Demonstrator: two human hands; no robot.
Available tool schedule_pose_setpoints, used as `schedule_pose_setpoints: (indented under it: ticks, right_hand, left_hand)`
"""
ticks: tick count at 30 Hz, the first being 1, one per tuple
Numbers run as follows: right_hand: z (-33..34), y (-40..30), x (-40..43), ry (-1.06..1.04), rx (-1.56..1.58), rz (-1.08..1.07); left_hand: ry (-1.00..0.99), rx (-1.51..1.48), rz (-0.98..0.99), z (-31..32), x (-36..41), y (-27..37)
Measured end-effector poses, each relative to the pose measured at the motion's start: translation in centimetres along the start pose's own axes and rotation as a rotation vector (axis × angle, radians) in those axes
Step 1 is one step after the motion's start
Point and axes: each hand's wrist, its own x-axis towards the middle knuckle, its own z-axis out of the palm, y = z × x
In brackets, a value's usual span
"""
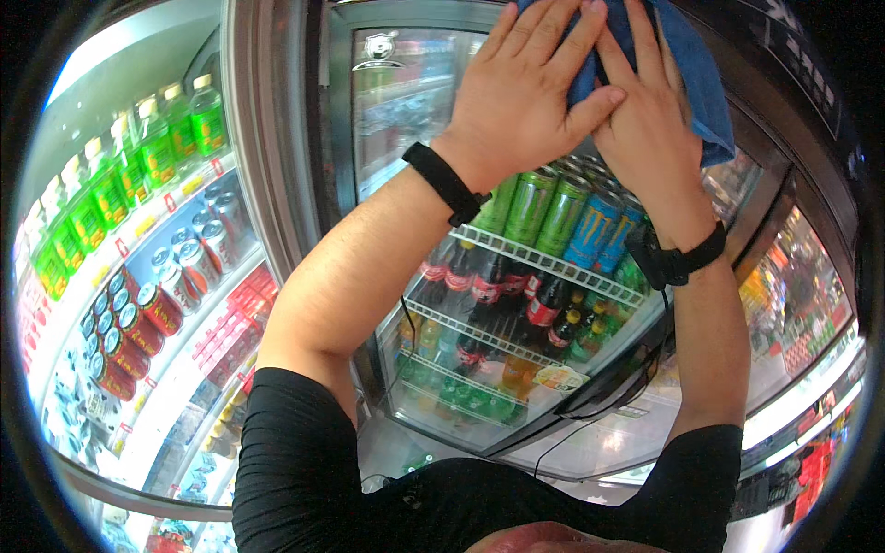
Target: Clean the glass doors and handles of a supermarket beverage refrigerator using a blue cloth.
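Both hands are raised at the top of the view, side by side, with black bands on the wrists. My left hand (518, 97) lies flat with spread fingers, its fingertips on a blue cloth (702, 90). My right hand (643, 117) rests against the same cloth, fingers extended, and the left thumb overlaps it. The cloth hangs out past the right hand's outer side. Behind the hands stands a glass-door drinks fridge (442, 415); what the cloth touches is hidden. Green cans (532, 204) and blue cans (591, 231) show on a white wire shelf below the hands.
At left, a lit display cooler holds green-labelled bottles (159, 148), red cans (128, 328) and silver cans (197, 259). Lower fridge shelves hold cola bottles (546, 301) and other bottles. A dark cable (615, 401) hangs near the right wrist. Another glass door (795, 297) stands at right.
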Motion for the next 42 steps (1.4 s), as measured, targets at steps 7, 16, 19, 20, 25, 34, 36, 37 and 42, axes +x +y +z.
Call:
schedule_pose_setpoints:
  ticks: [7, 16, 19, 20, 25, 34, 36, 37, 42]
  right_hand:
    - [5.1, -6.0, 6.6, -0.048, -0.169, -0.373]
    - [10.1, -12.9, 13.8, 0.026, -0.292, -0.559]
    - [18.0, -13.1, 16.0, 0.174, -0.343, -0.427]
    - [17.8, -13.8, 16.4, 0.159, -0.335, -0.456]
    - [14.8, -12.4, 14.7, 0.304, -0.314, -0.462]
    - [9.5, -5.9, 9.5, 0.153, -0.462, -0.408]
    - [8.9, -2.2, 7.5, 0.287, -0.516, -0.417]
    - [5.8, -2.8, 6.8, 0.111, -0.645, -0.535]
    - [-1.7, 0.7, 1.3, -0.029, -0.178, 0.076]
  left_hand:
    - [-0.107, 0.173, -0.095, -5.8, -2.4, -8.0]
    - [-0.082, 0.214, -0.195, -10.4, -4.5, -19.2]
    - [-0.096, 0.179, -0.239, -9.1, -4.8, -20.7]
    - [-0.099, 0.186, -0.256, -9.5, -5.1, -21.3]
    - [-0.077, 0.246, -0.295, -7.9, -4.7, -19.9]
    - [0.005, 0.145, -0.088, -2.9, -1.6, -13.5]
    - [0.046, 0.121, -0.06, -0.4, -1.0, -9.8]
    - [0.009, 0.09, -0.065, 0.2, -0.6, -8.6]
    - [0.034, -0.042, -0.038, 2.3, 2.0, -0.3]
